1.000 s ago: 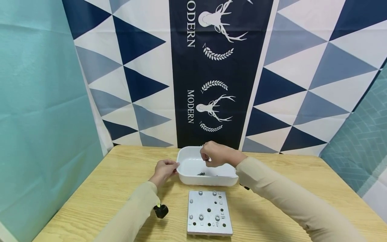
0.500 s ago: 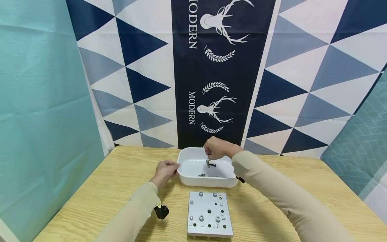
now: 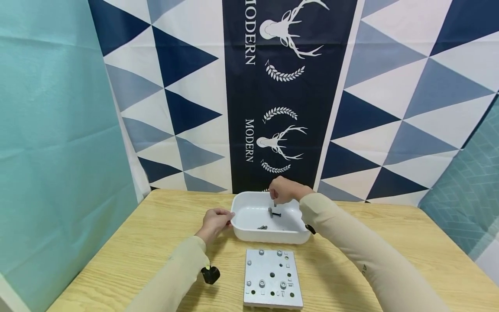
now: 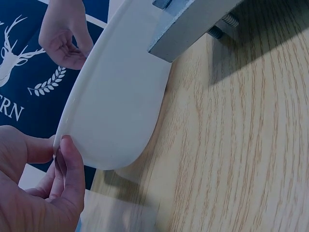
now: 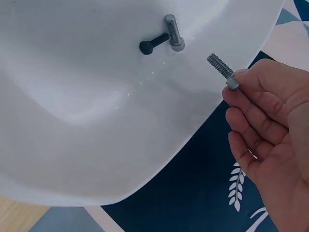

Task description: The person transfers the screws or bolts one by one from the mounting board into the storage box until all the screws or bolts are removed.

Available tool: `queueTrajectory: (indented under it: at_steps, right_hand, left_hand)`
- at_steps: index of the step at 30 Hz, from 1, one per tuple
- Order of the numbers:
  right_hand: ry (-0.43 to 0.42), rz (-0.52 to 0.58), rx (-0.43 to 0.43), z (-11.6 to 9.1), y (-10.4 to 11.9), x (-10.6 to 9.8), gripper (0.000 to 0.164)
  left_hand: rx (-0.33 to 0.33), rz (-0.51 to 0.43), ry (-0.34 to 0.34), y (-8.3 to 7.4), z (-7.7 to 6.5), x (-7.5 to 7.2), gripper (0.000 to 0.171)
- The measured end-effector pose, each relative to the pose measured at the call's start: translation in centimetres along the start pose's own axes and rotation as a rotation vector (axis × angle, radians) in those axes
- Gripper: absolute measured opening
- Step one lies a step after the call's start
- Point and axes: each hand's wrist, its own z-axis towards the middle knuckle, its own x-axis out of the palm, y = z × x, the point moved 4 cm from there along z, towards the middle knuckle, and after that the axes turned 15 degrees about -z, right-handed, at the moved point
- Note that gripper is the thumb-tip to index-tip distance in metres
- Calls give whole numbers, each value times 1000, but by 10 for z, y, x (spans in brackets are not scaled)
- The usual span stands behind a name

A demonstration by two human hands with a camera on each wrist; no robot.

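Note:
My left hand (image 3: 213, 222) pinches the left rim of a white plastic bin (image 3: 269, 236) between thumb and fingers; the left wrist view shows the thumb on one side of the rim. Over the bin's far right part, my right hand (image 3: 286, 190) holds a silver socket head screw (image 5: 222, 70) by its head, thumb against forefinger, threaded end pointing away from the hand. On the bin floor below lie another silver socket head screw (image 5: 172, 31) and a black screw (image 5: 153, 44), close together. More small grey screws (image 3: 263, 227) lie by the near wall.
In front of the bin, a silver metal plate (image 3: 269, 271) with holes and several socket head screws stands on the wooden table (image 3: 175, 225). Threaded ends (image 4: 224, 24) stick out under it. A patterned cloth (image 3: 191, 108) hangs behind the table.
My right hand has risen and shifted slightly right over the bin, and the silver and black screws beneath it have come into sight. My left hand stays on the rim.

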Motion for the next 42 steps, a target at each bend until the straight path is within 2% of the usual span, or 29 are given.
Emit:
queueTrajectory:
  at_steps: [14, 22, 28, 34, 42]
  right_hand:
    - [20, -4, 12, -1, -1, 11, 7]
    - [20, -10, 55, -8, -2, 9, 16]
    - [-49, -27, -39, -23, 12, 3, 16]
    - [-129, -28, -142, -43, 38, -6, 15]
    - [-210, -47, -268, -67, 74, -9, 15]
  left_hand:
    - [4, -2, 3, 2, 0, 3, 18]
    - [-2, -4, 4, 5, 0, 3, 18]
    - [0, -10, 5, 4, 0, 3, 18]
    - [-2, 0, 8, 2, -1, 2, 19]
    - [-10, -2, 5, -1, 1, 0, 19]
